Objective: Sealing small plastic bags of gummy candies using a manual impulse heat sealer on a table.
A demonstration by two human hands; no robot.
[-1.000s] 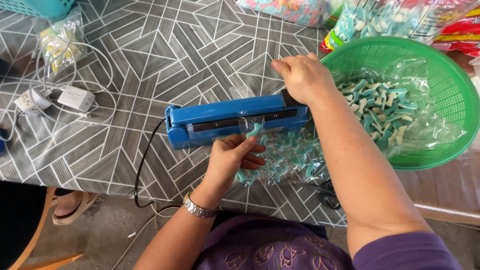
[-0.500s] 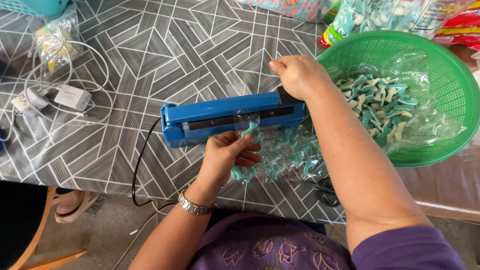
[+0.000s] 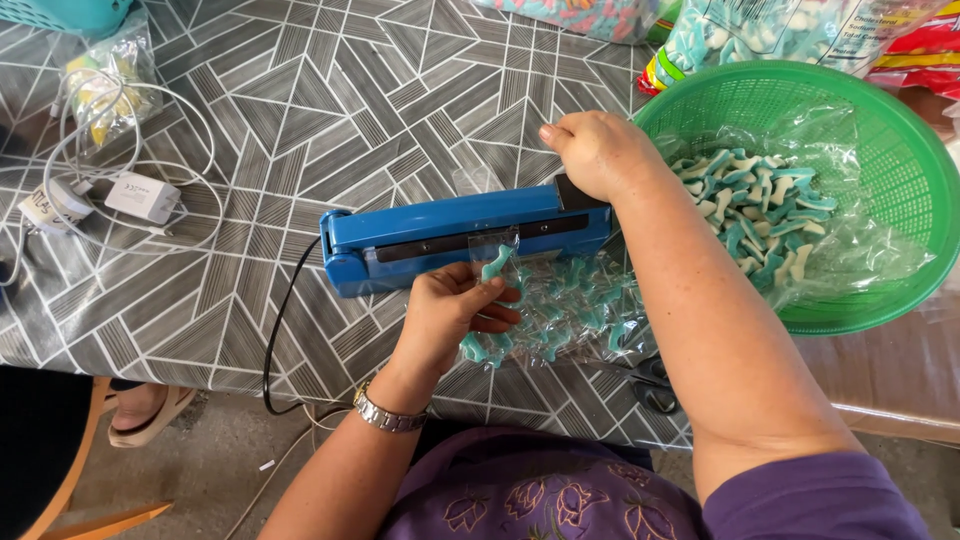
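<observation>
Right hand [image 3: 600, 152]: pressing the blue sealer [image 3: 460, 232] handle down to melt the bag shut.
Left hand [image 3: 452, 312]: pinching the little candy bag [image 3: 495, 262], top tucked under the bar, near the table's [image 3: 330, 100] front edge.

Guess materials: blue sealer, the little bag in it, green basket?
Blue sealer: looks like painted metal or hard plastic, smooth and glossy with a black strip; can't tell which. Small bag, held by the left hand: thin clear plastic film, see-through and crinkled. Green basket: moulded plastic, with a fine mesh of holes.
</observation>
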